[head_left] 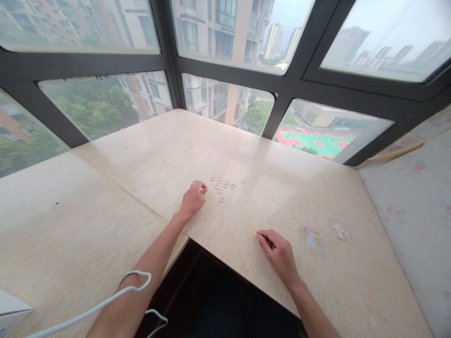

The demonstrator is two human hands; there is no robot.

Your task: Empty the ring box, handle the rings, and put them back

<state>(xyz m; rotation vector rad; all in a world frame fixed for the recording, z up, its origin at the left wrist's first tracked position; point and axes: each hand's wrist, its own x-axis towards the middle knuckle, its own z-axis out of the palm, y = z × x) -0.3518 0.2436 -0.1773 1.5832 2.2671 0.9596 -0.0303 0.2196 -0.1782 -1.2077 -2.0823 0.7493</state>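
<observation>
Currently, from my remote seat, I see the left hand [194, 197], its fingers drawn narrow, just beside a loose cluster of small, thin, round rings [226, 184], midway between the beige marbled countertop's [299, 192] far and front corners; whether it grips one, I cannot tell. The right hand [276, 248] curls near the front edge, its grip hidden from me, with clear plastic packets [317, 241] beyond it, toward the right edge.

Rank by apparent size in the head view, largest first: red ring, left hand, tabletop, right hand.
Tabletop
Right hand
Left hand (perhaps smaller only from being farther away)
Red ring
</observation>
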